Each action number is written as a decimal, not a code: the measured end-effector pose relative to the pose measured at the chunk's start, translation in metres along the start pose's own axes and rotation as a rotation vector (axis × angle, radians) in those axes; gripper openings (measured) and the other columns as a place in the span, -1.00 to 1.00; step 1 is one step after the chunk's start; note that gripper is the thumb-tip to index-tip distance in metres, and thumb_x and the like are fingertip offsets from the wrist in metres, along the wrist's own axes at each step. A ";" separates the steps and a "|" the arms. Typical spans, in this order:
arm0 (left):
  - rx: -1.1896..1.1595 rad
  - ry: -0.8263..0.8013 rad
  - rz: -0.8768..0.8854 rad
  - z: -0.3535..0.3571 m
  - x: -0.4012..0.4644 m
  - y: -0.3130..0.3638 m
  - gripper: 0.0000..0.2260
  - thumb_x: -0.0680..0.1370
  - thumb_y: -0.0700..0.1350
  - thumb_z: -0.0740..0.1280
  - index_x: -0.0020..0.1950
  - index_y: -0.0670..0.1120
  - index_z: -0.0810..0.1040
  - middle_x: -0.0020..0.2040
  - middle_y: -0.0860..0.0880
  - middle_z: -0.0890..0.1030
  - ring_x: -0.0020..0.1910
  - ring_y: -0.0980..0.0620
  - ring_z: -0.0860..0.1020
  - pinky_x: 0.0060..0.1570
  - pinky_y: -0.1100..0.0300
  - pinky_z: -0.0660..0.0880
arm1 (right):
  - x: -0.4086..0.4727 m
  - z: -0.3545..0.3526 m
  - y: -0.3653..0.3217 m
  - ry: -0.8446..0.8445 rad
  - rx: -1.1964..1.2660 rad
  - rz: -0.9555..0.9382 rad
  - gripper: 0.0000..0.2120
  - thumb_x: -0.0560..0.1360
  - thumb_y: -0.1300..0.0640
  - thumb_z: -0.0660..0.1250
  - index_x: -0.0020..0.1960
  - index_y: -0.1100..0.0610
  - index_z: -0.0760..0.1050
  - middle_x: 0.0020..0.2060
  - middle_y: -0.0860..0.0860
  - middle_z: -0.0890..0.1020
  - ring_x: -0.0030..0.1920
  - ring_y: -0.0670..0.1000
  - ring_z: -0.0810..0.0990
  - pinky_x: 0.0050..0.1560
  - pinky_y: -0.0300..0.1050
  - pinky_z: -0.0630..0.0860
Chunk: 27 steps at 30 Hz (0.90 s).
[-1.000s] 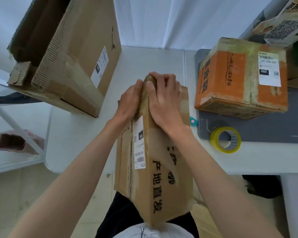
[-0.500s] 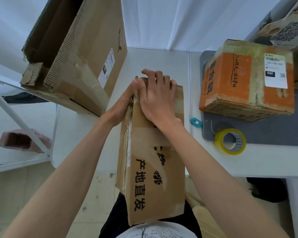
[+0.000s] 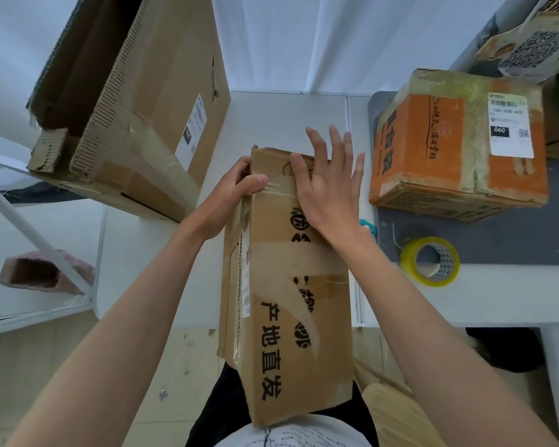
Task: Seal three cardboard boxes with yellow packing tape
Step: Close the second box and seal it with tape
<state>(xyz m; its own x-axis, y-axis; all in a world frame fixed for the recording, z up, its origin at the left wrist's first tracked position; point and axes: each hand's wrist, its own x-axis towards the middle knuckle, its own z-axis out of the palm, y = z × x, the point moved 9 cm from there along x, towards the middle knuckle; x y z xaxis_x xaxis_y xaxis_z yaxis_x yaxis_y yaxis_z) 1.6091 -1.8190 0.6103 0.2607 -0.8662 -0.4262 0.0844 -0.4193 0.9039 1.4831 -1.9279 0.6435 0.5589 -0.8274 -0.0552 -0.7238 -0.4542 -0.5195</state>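
Head view: our left hand (image 3: 231, 196) grips the long box (image 3: 300, 285), right hand (image 3: 331, 185) flat on it, fingers straight. Tape roll (image 3: 430, 261) lies to the right on the tabletop (image 3: 288, 117), nearer our right hand.

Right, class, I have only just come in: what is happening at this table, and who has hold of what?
A person is working on a long brown box that rests against the white table edge and their lap. The left hand grips the box's far left edge, thumb on top, while the right hand lies on its top face with fingers spread. The roll of yellow tape lies untouched to the right, near an orange box. A large open box stands on the left.
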 end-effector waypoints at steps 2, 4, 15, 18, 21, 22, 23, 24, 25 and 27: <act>0.023 0.000 0.001 0.002 0.001 0.001 -0.44 0.46 0.27 0.33 0.37 0.03 0.44 0.28 -0.22 0.53 0.27 -0.22 0.53 0.33 -0.30 0.43 | 0.000 -0.005 0.017 0.012 -0.034 0.021 -0.45 0.67 -0.29 -0.05 0.59 -0.11 0.12 0.63 0.05 0.05 0.64 0.11 -0.13 0.58 0.24 -0.24; 0.023 0.003 -0.004 0.004 0.001 0.002 -0.43 0.45 0.29 0.33 0.36 0.02 0.44 0.27 -0.23 0.53 0.27 -0.24 0.52 0.33 -0.31 0.42 | 0.000 -0.011 0.038 0.013 -0.006 0.078 -0.44 0.66 -0.30 -0.06 0.60 -0.11 0.11 0.63 0.06 0.05 0.64 0.12 -0.11 0.58 0.25 -0.21; -0.189 0.174 -0.102 -0.001 -0.009 -0.021 -0.22 0.43 0.47 0.32 0.56 0.18 0.26 0.60 -0.15 0.23 0.55 -0.25 0.25 0.43 -0.39 0.27 | -0.024 0.029 0.044 -0.340 1.134 0.469 -0.64 0.66 -0.17 0.21 0.27 0.07 0.47 0.19 0.11 0.62 0.18 0.13 0.63 0.19 0.13 0.62; -0.288 0.287 -0.117 0.002 -0.018 -0.023 -0.20 0.39 0.50 0.35 0.55 0.23 0.27 0.60 -0.07 0.26 0.53 -0.17 0.32 0.41 -0.35 0.32 | -0.033 0.034 0.042 -0.291 1.193 0.539 -0.50 0.61 -0.27 0.20 0.33 0.09 0.46 0.25 0.20 0.58 0.26 0.24 0.59 0.19 0.22 0.61; -0.284 0.351 -0.086 0.011 -0.022 -0.007 -0.23 0.35 0.48 0.38 0.49 0.21 0.37 0.49 -0.03 0.39 0.43 -0.11 0.44 0.37 -0.25 0.42 | -0.038 0.032 0.052 -0.211 1.231 0.579 -0.51 0.65 -0.29 0.09 0.30 0.05 0.49 0.23 0.19 0.60 0.22 0.22 0.61 0.13 0.15 0.62; -0.280 0.343 -0.091 0.014 -0.022 -0.001 -0.24 0.34 0.47 0.39 0.47 0.19 0.40 0.46 -0.04 0.43 0.40 -0.10 0.47 0.36 -0.24 0.44 | -0.038 0.028 0.054 -0.183 1.257 0.576 -0.55 0.67 -0.26 0.08 0.28 0.03 0.49 0.23 0.18 0.61 0.18 0.19 0.61 0.10 0.13 0.62; -0.277 0.322 -0.107 0.020 -0.023 0.003 -0.27 0.36 0.45 0.38 0.46 0.17 0.42 0.43 -0.05 0.47 0.38 -0.10 0.50 0.34 -0.23 0.46 | -0.038 0.025 0.058 -0.155 1.278 0.573 -0.57 0.68 -0.23 0.08 0.29 0.03 0.49 0.23 0.18 0.61 0.16 0.16 0.61 0.08 0.11 0.62; -0.289 0.292 -0.122 0.025 -0.022 0.007 -0.33 0.42 0.41 0.36 0.45 0.13 0.44 0.40 -0.06 0.51 0.34 -0.11 0.54 0.32 -0.23 0.49 | -0.040 0.021 0.062 -0.127 1.290 0.575 -0.58 0.68 -0.22 0.08 0.30 0.04 0.49 0.24 0.18 0.60 0.15 0.14 0.61 0.06 0.10 0.63; -0.306 0.259 -0.136 0.031 -0.021 0.010 -0.40 0.49 0.35 0.32 0.45 0.10 0.46 0.36 -0.08 0.56 0.28 -0.13 0.58 0.28 -0.21 0.53 | -0.040 0.016 0.065 -0.098 1.290 0.580 -0.57 0.68 -0.22 0.09 0.31 0.04 0.48 0.25 0.18 0.60 0.16 0.15 0.61 0.07 0.11 0.65; -0.345 0.199 -0.147 0.041 -0.020 0.017 -0.52 0.61 0.25 0.24 0.43 0.02 0.50 0.26 -0.12 0.65 0.18 -0.16 0.65 0.16 -0.12 0.61 | -0.041 0.003 0.070 -0.048 1.280 0.573 -0.54 0.66 -0.25 0.10 0.31 0.06 0.49 0.25 0.19 0.60 0.23 0.22 0.60 0.18 0.24 0.61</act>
<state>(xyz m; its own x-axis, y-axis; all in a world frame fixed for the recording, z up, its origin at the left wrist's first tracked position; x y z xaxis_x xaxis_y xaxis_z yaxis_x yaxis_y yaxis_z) 1.5661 -1.8196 0.6329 0.3995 -0.7205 -0.5668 0.4429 -0.3896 0.8075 1.4108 -1.9250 0.6065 0.3471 -0.7689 -0.5369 -0.0017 0.5719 -0.8203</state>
